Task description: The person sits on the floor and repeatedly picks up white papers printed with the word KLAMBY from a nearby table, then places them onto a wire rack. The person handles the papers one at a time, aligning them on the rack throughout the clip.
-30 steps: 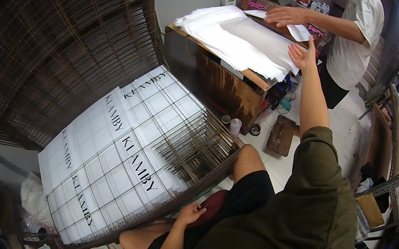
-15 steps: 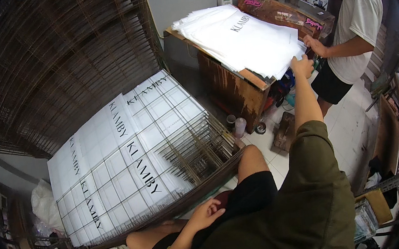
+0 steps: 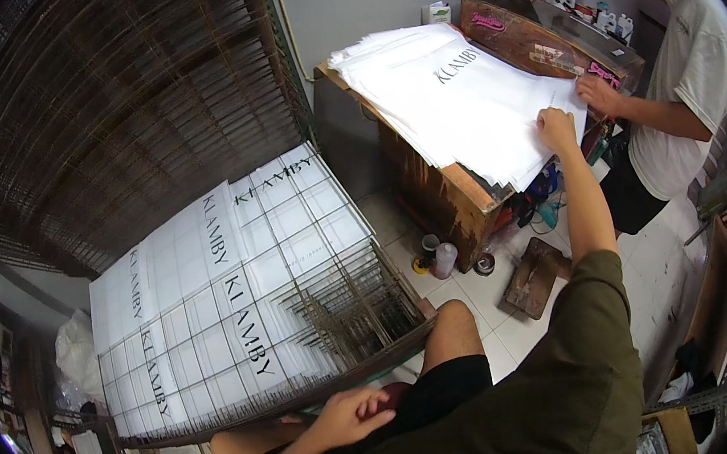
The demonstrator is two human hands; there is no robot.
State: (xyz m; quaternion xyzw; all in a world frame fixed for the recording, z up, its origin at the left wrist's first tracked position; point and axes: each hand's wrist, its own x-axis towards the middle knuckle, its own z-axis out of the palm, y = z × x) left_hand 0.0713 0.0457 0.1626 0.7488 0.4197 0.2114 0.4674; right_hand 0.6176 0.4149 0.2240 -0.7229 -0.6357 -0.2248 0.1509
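Observation:
A stack of white printed sheets [image 3: 419, 86] with black lettering lies on a worn wooden table [image 3: 458, 189] at the upper right. My right arm stretches out to it, and my right hand [image 3: 557, 129] pinches the top sheet near its near-right edge. A co-worker's hand [image 3: 602, 97] touches the same sheet's right edge, just beyond mine. My left hand [image 3: 352, 415] rests over my lap, fingers loosely bent and thumb apart, holding nothing. In front of me, more printed sheets [image 3: 200, 290] lie on the layered wire shelves of a drying rack [image 3: 362, 294].
Raised wire shelves [image 3: 124, 93] lean up at the far left. The co-worker [image 3: 692, 82] stands beyond the table, beside a dark wooden box [image 3: 530, 37]. On the tiled floor are a brown tray [image 3: 531, 280], a plastic bottle [image 3: 444, 260] and small containers.
My right hand has moved from the stack's corner farther onto the top sheet, its fingers closing. My left hand stays over my lap. The view has shifted a little.

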